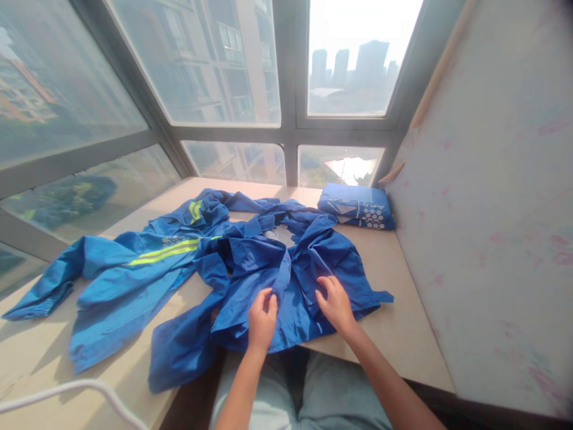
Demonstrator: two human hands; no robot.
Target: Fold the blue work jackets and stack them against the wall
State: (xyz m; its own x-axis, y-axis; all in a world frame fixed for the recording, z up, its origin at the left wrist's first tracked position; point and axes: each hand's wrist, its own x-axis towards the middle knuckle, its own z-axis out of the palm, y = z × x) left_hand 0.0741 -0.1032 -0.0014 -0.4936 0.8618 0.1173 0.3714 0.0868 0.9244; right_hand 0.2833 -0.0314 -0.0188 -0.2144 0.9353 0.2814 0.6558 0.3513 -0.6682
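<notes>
A dark blue jacket (259, 260) lies crumpled on the pale table (403, 334) in front of me, its front parted near the collar and one sleeve trailing to the lower left. My left hand (263, 316) is at the jacket's front edge, thumb and forefinger closed on the cloth. To its right, my right hand (332, 301) rests over the other front panel, fingers curled but apart, with no cloth visibly gripped. Beside this jacket on the left lies a second blue jacket (120, 292) with yellow-green reflective stripes, spread out with a sleeve reaching left.
A folded blue bundle (356, 206) with white print sits at the back right, near the patterned wall (496, 227). Windows (228, 65) rise behind the table. A white cable (85, 385) curves across the lower left corner. My legs are below the table's front edge.
</notes>
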